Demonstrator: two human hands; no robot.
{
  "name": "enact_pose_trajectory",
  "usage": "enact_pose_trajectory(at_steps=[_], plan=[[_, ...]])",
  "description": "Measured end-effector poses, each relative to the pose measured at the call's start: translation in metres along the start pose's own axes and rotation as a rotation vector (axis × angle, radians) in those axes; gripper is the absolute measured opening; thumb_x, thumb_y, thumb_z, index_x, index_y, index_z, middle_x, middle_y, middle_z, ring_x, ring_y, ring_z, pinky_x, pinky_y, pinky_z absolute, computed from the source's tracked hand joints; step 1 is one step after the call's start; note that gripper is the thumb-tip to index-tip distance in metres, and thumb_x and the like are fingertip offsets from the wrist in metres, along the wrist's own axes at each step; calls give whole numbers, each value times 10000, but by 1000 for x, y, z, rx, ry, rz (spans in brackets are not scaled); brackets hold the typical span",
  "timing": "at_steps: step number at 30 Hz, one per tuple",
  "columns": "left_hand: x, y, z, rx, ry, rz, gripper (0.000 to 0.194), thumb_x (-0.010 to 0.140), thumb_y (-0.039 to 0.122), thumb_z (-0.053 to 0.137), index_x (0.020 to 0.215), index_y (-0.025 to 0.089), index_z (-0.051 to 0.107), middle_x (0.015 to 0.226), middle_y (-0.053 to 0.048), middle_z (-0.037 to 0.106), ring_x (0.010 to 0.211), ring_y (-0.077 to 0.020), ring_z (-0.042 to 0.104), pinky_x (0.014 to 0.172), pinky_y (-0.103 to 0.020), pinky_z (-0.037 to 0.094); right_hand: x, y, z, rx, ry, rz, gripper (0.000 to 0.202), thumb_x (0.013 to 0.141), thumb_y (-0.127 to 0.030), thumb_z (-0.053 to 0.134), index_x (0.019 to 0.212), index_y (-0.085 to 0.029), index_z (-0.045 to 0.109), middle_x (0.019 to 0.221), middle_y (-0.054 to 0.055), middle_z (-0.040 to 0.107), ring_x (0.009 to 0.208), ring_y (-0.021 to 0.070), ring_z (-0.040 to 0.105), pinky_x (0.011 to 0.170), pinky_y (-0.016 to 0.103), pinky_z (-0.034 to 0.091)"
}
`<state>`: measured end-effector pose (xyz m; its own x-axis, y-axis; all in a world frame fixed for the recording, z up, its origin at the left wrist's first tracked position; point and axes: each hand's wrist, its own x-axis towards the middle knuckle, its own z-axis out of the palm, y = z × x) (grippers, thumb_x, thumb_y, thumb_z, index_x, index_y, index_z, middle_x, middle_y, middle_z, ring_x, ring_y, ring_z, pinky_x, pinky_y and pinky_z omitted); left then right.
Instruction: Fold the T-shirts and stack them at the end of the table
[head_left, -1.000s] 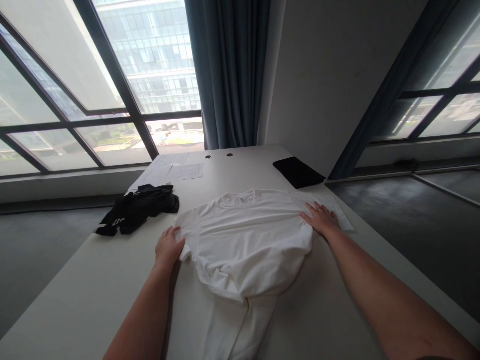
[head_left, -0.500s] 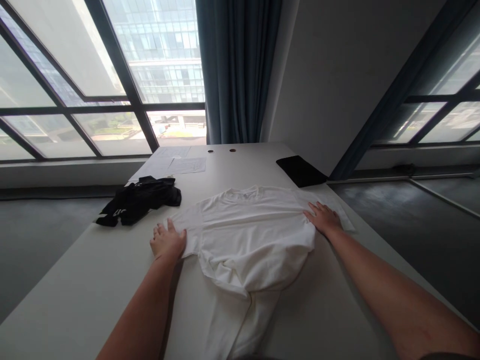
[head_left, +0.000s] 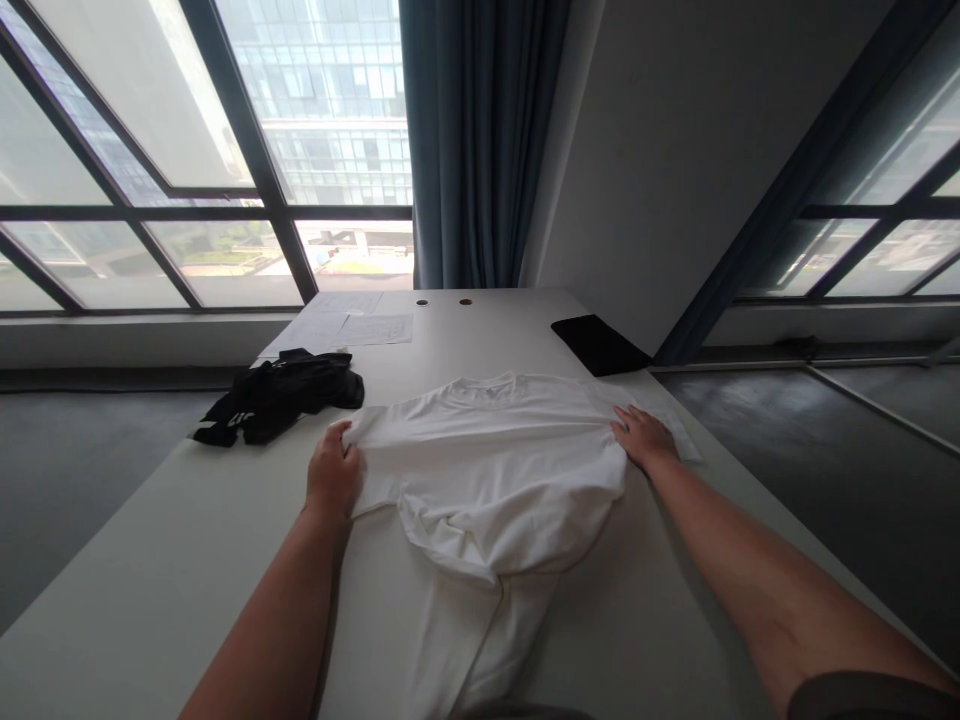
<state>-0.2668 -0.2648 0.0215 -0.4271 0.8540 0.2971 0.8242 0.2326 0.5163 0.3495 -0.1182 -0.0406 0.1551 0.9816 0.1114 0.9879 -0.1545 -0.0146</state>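
Note:
A white T-shirt (head_left: 499, 450) lies on the white table (head_left: 187, 580), collar toward the far end and lower part bunched and trailing toward me. My left hand (head_left: 332, 470) is at the end of the left sleeve, thumb and fingers closed around its edge; some fingertips are hidden. On the other side, my right hand (head_left: 643, 437) rests flat where the right sleeve meets the body, fingers stretched out over the cloth.
A crumpled black garment (head_left: 285, 395) lies at the table's left edge. Behind it are sheets of paper (head_left: 375, 329). A flat black item (head_left: 600, 345) is at the right edge. Two round holes pierce the table's far end, near the curtain (head_left: 480, 150).
My left hand has gone from lying spread on the left sleeve to closing on its end, and the sleeve looks straighter. My right hand stays nearly in place.

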Motion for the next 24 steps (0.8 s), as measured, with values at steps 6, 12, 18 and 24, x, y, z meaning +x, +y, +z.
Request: enact_pose_trajectory(at_steps=[6,12,18,24], plan=[[1,-6,-1,32,59,5,377,889,180,529,1239,206,666,1220,-127,547,983,-244,646,953,-397,536,-2,-3,-2,-7,8,7,587,1013,-488,347,1538,-287,514,1621,58,438,1448,278,427,1191,456,330],[-9,0,0,367,70,-12,387,898,281,591,1263,204,691,1496,-171,450,1376,-384,425,1074,-534,426,-4,-4,-5,-7,29,4,577,1011,-466,354,1524,-273,534,1609,66,456,1438,277,442,1191,443,335],[-23,25,23,533,-233,49,566,994,471,417,1486,229,558,1609,-154,442,1515,-398,306,1219,-652,137,-4,-3,-4,-6,15,2,583,1012,-465,350,1533,-269,524,1616,70,445,1441,278,440,1198,443,327],[-30,32,31,641,-202,91,651,984,451,409,1472,43,549,1603,-259,410,1558,-378,237,1265,-514,103,-4,-4,-6,0,7,2,587,1011,-460,343,1536,-267,521,1616,77,445,1442,292,437,1196,449,332]])
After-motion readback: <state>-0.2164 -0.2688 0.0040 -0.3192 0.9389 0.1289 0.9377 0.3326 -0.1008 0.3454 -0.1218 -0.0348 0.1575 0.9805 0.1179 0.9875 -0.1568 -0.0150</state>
